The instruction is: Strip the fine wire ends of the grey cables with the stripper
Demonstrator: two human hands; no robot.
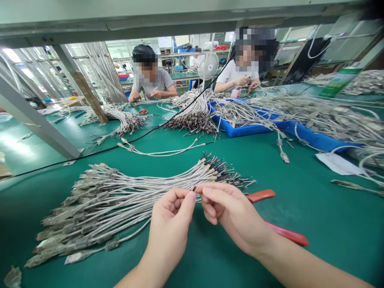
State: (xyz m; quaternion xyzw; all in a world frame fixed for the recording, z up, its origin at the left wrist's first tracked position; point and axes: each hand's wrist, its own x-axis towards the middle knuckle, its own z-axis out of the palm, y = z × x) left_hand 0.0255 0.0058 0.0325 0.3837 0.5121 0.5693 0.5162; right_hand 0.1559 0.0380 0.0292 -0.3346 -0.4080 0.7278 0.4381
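The left hand (171, 216) and the right hand (231, 216) are both closed in a pinch, thumb and forefinger meeting at a small metal-tipped cable end (194, 188); the remaining fingers of each hand are curled loosely. This cable end projects from the stripped end of a sheathed cable bundle (120, 204), which lies on the green work mat (312, 228) at 9 o'clock from the hands, its flat grey connectors fanned toward the lower left and its fine dark wire ends (228, 174) spread at 1 o'clock. Red-handled pliers (261, 195) lie partly beneath the right hand at 3 o'clock, their second handle extending to 4 o'clock. A loose single cable (162, 153) lies at 12 o'clock, beyond the bundle. Further out at 1 o'clock, a blue tray (240, 130) carries a large mass of similar cables. A white paper sheet (337, 164) and a metal hand tool (357, 186) lie at 2 o'clock. Red-handled scissors (143, 112) rest at 11 o'clock. Two seated co-workers (150, 76) (240, 76) work across the bench at 11 and 12 o'clock, with a white electric fan (208, 66) between them.
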